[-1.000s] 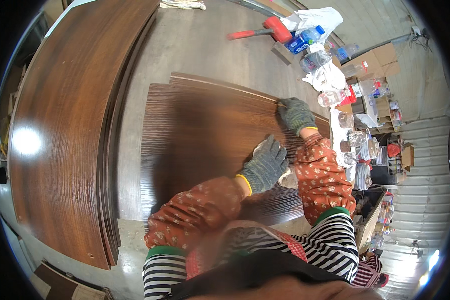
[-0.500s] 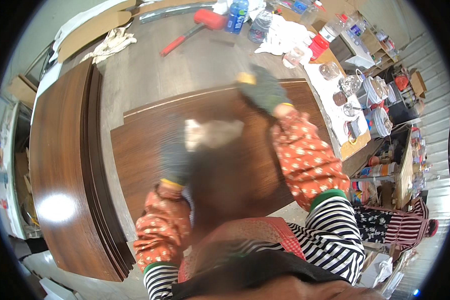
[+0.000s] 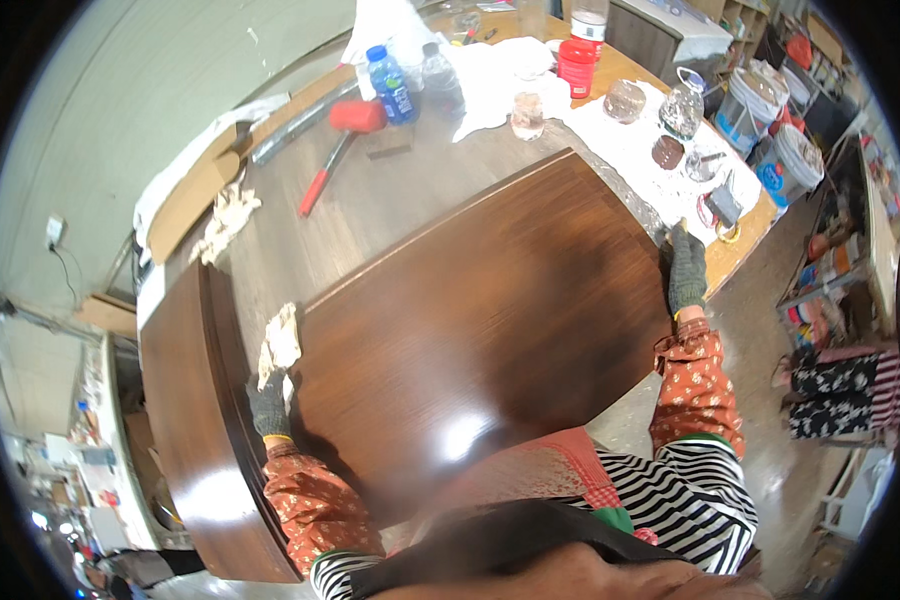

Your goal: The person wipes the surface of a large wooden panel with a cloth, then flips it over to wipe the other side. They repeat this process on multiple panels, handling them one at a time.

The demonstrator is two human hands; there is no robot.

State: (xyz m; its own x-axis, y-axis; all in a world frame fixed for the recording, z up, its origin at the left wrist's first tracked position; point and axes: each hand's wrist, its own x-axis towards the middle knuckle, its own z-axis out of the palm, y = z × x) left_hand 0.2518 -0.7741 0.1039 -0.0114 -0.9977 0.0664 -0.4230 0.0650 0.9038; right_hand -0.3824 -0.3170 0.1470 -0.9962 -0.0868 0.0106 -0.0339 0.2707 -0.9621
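Note:
A dark brown wooden panel with a glossy top lies in front of me on the table. My left hand, in a dark grey knit glove, is at the panel's left edge, closed on a crumpled cream cloth. My right hand, gloved alike, is at the panel's right edge. Its fingers are stretched out along that edge, pointing away from me; whether they press on it, I cannot tell.
Stacked brown panels stand left. A red-headed mallet, a blue bottle and another cloth lie toward the back. Jars, a red container and white sheeting fill the right. Buckets stand beyond.
My left hand has moved with the cloth from the panel's surface to its left edge. My right hand has gone from the far edge to the right edge. The view has turned.

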